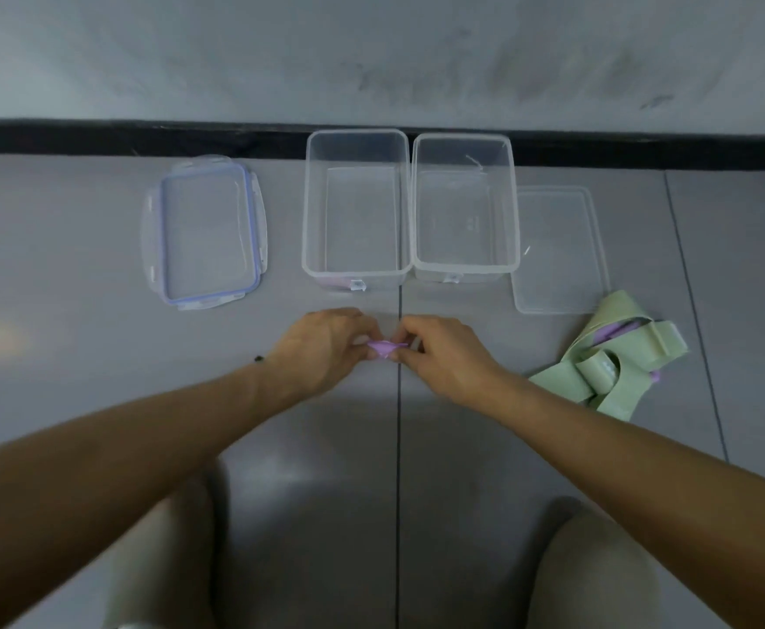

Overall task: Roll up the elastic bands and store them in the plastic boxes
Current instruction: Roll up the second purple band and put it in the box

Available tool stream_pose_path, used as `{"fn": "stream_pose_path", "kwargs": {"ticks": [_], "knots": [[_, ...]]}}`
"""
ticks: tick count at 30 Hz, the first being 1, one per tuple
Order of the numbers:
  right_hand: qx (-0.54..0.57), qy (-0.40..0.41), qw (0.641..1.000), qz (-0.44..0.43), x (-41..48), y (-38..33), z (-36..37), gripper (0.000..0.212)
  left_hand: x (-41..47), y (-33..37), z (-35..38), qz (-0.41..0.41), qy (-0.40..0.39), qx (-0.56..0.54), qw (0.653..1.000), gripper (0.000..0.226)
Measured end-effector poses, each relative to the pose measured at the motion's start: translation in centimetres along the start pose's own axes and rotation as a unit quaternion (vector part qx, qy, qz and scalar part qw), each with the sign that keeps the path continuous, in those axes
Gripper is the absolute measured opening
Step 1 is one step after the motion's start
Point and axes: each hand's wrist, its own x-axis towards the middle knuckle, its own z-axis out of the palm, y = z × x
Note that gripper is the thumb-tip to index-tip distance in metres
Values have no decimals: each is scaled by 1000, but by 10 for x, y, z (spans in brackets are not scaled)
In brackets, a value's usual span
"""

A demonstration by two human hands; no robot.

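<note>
Two clear plastic boxes stand side by side on the grey floor (99, 401) near the wall, walls touching: left box (356, 206), right box (466, 204), both open on top. Nothing visible inside either, though a bit of purple shows low at the left box's near wall, unclear whether it is inside or a reflection. Lid with blue seal (205, 231) lies flat, apart to the left of the boxes. Plain clear lid (559, 249) lies flat just right of the right box. Pile of green bands (607, 370) tangled on the floor in front of the plain lid, some purple poking out of it. Left hand (321, 347) and right hand (444, 356) meet in front of the boxes, fingers of both pinched closed on a small purple band (384, 348), bunched or rolled small between the fingertips. Knees at the bottom edge.
</note>
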Motion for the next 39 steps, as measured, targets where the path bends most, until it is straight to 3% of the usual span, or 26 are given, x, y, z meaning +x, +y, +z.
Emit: {"fn": "stream_pose_path", "kwargs": {"ticks": [5,10,19,23,28,35,39], "knots": [[-57,8,997,-60,30,-49,-57,13,16,4,-80,-4,6,33,999,16],[-129,5,990,-64,82,-72,-104,23,51,0,-114,-8,66,47,997,20],[-131,-16,991,-32,145,-68,-80,25,80,-55,-77,-94,130,18,987,30],[-188,-60,980,-12,157,-56,-59,25,61,-82,-55,-64,143,50,986,29],[-282,-149,948,-6,174,-49,-49,39,41,-99,-41,-41,97,104,989,40],[-349,-211,913,13,186,-47,-39,34,39,-102,-36,-39,109,87,989,37],[-354,-227,907,9,192,-47,-37,17,39,-102,-34,-31,115,83,989,36]]}}
